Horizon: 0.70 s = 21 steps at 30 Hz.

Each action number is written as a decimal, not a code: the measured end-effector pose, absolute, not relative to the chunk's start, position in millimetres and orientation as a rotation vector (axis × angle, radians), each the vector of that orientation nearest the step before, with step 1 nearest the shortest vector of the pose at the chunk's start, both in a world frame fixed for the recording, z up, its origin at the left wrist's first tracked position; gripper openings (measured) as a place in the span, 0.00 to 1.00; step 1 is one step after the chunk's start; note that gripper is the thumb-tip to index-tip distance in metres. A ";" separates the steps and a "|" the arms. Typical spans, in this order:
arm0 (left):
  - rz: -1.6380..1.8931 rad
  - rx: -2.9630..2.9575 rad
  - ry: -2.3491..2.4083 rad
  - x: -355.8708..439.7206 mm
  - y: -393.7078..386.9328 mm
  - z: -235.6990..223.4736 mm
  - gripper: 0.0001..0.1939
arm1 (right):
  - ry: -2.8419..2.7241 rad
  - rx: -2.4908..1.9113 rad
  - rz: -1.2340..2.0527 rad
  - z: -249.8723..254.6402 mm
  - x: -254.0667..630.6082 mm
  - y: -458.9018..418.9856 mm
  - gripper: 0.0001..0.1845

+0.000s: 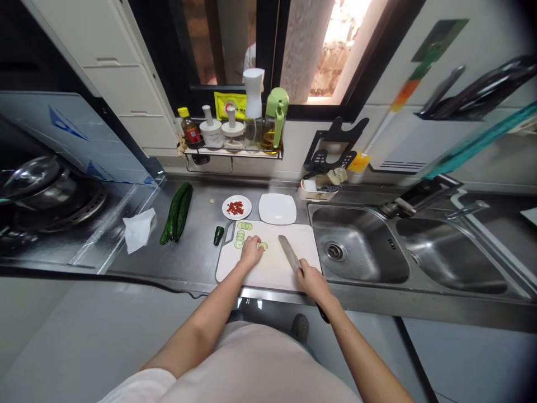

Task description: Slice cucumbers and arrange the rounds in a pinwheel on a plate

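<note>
Round slices (240,235), probably cucumber, on board (272,273)

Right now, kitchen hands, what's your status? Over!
Right hand gripping knife. Left hand at a cucumber slice on white board. Left hand in the way, between knife and other slices.

Gap — slice (264,246) left, knife (289,251) right
</note>
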<state>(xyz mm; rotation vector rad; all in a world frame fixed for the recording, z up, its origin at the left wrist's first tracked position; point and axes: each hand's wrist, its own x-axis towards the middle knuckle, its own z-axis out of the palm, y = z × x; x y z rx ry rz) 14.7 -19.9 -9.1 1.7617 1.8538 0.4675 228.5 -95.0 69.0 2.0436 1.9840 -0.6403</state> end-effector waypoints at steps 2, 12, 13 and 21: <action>0.449 1.762 1.860 15.7 -20.4 -8.0 0.10 | 1.938 2.108 -0.653 66.3 226.4 -94.3 0.16; 0.404 1.718 1.877 18.3 -19.2 1.0 0.08 | 1.932 2.098 -0.634 62.4 214.0 -89.5 0.16; 0.406 1.712 1.876 18.8 -19.2 2.0 0.08 | 1.931 2.091 -0.624 62.8 213.3 -89.2 0.16; 0.366 1.750 1.901 25.0 -22.3 9.4 0.12 | 1.930 2.074 -0.649 60.2 213.6 -86.8 0.17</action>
